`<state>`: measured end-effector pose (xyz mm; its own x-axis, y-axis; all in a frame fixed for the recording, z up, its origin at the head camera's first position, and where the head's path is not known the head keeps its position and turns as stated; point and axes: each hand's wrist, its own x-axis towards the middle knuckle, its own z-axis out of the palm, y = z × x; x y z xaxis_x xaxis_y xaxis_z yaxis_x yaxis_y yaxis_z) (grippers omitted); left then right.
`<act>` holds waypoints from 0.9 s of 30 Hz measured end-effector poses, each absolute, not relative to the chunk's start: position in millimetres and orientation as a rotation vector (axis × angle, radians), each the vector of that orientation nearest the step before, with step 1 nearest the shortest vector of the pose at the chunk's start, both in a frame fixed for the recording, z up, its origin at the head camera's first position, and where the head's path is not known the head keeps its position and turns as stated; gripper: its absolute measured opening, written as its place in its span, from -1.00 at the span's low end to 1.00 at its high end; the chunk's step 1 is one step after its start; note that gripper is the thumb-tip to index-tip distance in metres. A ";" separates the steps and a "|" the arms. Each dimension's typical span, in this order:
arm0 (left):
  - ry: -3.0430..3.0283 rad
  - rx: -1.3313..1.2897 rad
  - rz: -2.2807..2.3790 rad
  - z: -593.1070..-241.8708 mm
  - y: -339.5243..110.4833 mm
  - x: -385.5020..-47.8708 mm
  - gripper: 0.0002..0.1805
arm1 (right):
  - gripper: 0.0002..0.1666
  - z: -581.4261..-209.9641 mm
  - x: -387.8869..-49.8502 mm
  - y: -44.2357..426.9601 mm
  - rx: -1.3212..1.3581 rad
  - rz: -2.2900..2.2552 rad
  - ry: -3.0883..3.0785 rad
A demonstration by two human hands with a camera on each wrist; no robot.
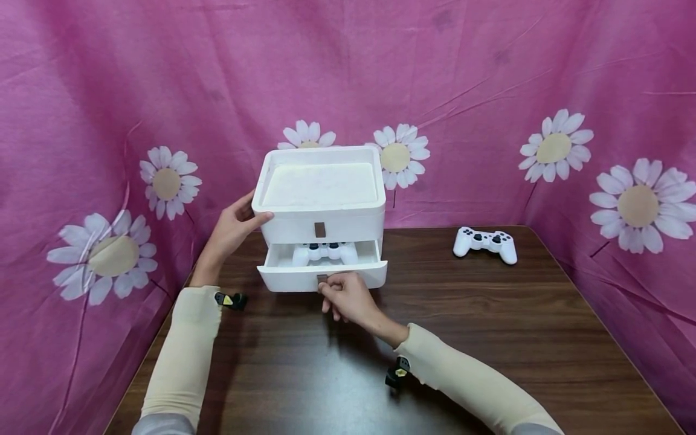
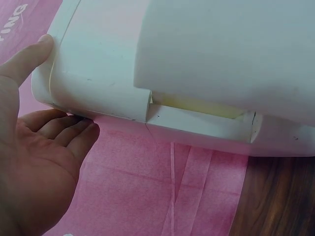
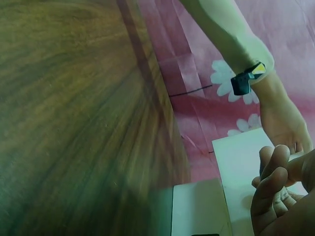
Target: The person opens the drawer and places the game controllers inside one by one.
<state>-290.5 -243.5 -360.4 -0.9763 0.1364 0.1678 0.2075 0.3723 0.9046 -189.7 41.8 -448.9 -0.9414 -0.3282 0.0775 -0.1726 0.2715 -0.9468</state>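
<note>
A white two-drawer storage box [image 1: 288, 228] stands near the back of the table, its top a shallow tray. Its lower drawer [image 1: 293, 281] is pulled out, and a white game controller [image 1: 325, 254] lies inside. The upper drawer is closed. My left hand [image 1: 231, 226] grips the box's upper left corner; in the left wrist view the thumb and fingers of that hand [image 2: 44, 172] lie on different sides of it. My right hand [image 1: 352, 297] pinches the brown pull tab [image 1: 322, 280] on the lower drawer's front. In the right wrist view that hand [image 3: 283, 201] hides the tab.
A second white game controller [image 1: 485, 243] lies on the dark wooden table [image 1: 462, 308], at the back right. Pink cloth [image 1: 473, 78] with white daisies hangs behind and along both sides. Small black wrist devices [image 1: 397, 371] are worn on both sleeves.
</note>
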 end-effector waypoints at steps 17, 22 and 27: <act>-2.513 -0.337 -1.721 -360.9 -242.5 -291.2 -0.09 | -0.64 -449.7 -227.6 41.4 -0.465 -1.776 2.395; -2.516 -0.342 -1.721 -361.2 -242.0 -290.8 -0.10 | -0.64 -450.6 -233.7 42.3 -0.454 -1.772 2.400; -2.509 -0.339 -1.731 -361.4 -242.0 -290.4 -0.11 | -0.65 -451.7 -240.3 41.8 -0.443 -1.768 2.413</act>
